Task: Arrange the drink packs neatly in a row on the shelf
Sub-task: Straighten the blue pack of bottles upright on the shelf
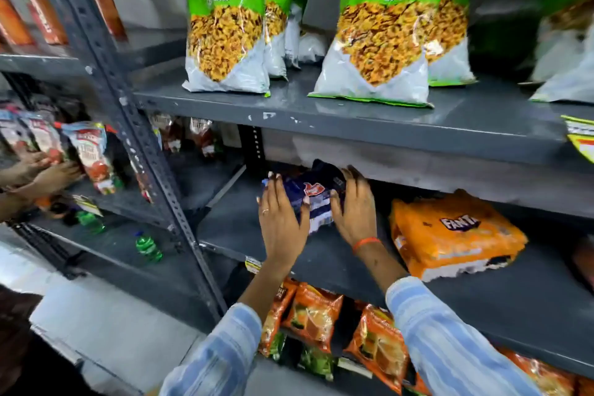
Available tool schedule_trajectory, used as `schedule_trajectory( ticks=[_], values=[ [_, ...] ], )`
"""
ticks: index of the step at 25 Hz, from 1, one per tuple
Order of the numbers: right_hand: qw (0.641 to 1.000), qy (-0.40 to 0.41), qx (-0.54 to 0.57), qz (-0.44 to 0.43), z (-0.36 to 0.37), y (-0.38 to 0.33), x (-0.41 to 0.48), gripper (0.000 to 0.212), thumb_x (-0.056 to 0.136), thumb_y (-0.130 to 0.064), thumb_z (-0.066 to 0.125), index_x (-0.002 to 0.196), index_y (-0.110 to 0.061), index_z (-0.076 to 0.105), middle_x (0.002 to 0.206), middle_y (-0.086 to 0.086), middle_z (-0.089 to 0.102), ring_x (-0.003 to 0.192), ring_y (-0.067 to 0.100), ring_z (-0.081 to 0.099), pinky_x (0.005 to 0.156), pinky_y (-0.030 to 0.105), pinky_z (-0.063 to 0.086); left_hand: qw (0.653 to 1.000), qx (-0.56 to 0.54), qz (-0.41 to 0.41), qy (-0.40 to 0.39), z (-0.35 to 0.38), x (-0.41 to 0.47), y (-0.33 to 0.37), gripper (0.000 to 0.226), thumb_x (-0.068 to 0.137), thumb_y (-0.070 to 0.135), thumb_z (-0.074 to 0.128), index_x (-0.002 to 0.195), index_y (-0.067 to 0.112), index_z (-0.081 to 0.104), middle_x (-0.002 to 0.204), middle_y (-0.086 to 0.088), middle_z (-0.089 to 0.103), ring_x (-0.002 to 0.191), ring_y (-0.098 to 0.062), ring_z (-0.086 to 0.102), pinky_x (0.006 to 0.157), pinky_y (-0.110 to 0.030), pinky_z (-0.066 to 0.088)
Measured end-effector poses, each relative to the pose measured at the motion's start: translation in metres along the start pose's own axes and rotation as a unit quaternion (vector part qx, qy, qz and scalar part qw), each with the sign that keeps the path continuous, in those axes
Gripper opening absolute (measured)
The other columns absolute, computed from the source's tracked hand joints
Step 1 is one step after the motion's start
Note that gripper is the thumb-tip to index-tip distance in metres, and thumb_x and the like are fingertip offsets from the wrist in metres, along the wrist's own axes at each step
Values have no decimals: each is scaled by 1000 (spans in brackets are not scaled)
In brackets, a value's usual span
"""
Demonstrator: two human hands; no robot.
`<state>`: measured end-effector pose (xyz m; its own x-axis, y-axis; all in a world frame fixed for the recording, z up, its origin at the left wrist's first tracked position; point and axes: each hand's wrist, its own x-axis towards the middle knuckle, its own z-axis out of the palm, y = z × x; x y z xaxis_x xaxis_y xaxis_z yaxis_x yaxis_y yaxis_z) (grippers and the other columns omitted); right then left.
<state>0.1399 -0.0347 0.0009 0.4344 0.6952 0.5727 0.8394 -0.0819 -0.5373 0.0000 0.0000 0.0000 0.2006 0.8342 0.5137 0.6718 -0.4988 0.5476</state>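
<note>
Two drink packs sit on the grey middle shelf: a dark blue Thums Up pack near the centre, and an orange Fanta pack lying flat at about three o'clock from it, clearly apart.

On the shelf above, at twelve o'clock, green Balaji snack bags stand in rows; two front bags are plain, with at least three more tucked behind them, and another blurred one at the far right edge. Below, at six o'clock, orange snack packets lean in a row; I count about five, though the edges cut some off.

On the neighbouring rack, at nine o'clock, stand red-and-white ketchup pouches, three clear, and two small green bottles lie on the shelf beneath. Another person's hands touch those pouches.

The left hand is spread flat, fingers straight and together, palm pressed against the left side of the blue pack; a ring shows on one finger. The right hand is likewise spread, fingers curved over the pack's right side and top, an orange thread at the wrist. The pack is squeezed between both palms, neither hand curled into a fist. Striped blue sleeves cover both forearms.
</note>
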Motion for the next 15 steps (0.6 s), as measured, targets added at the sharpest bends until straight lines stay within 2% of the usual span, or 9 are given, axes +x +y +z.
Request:
schedule_trajectory(
  ticks=[2, 4, 6, 8, 12, 15],
  values=[
    [992, -95, -38, 74, 19, 12, 11, 54, 92, -23, 50, 137, 5, 38, 143, 26, 40, 133, 38, 37, 113, 40, 25, 992, 18, -86, -88, 14, 13, -19, 78, 92, 44, 45, 145, -5, 14, 155, -24, 20, 143, -35, 21, 118, -49, 16],
    [973, -171, -46, 151, 34, 31, 25, 60, 94, -28, 49, 139, 8, 32, 146, 27, 36, 135, 37, 34, 112, 37, 21, 972, -11, -175, -154, 29, 28, -40, 82, 91, 47, 46, 144, -6, 13, 153, -27, 23, 141, -38, 25, 116, -48, 21],
    [956, -206, -33, 206, 41, 41, 40, 63, 94, -32, 47, 142, 5, 30, 147, 27, 35, 137, 37, 32, 112, 36, 22, 946, -106, -249, -179, 37, 39, -51, 73, 86, 44, 58, 136, -3, 34, 138, -26, 49, 125, -38, 48, 105, -43, 40],
    [948, -222, -19, 226, 44, 49, 54, 61, 94, -35, 48, 141, 1, 33, 146, 26, 38, 134, 39, 36, 109, 38, 29, 920, -202, -298, -153, 40, 44, -56, 61, 78, 38, 71, 123, 3, 52, 121, -20, 65, 107, -34, 62, 91, -37, 49],
    [927, -253, 28, 275, 46, 66, 69, 64, 87, -45, 56, 132, 0, 46, 137, 24, 51, 123, 40, 50, 98, 39, 40, 883, -304, -329, -140, 45, 47, -65, 65, 74, 23, 77, 128, 3, 47, 124, -19, 63, 107, -33, 63, 95, -44, 51],
    [931, -231, 59, 275, 48, 77, 65, 62, 83, -49, 60, 124, -4, 55, 128, 22, 59, 114, 38, 57, 87, 36, 43, 882, -345, -291, -136, 44, 45, -69, 67, 75, 17, 76, 132, 6, 42, 125, -17, 61, 103, -27, 62, 89, -35, 53]
  ],
)
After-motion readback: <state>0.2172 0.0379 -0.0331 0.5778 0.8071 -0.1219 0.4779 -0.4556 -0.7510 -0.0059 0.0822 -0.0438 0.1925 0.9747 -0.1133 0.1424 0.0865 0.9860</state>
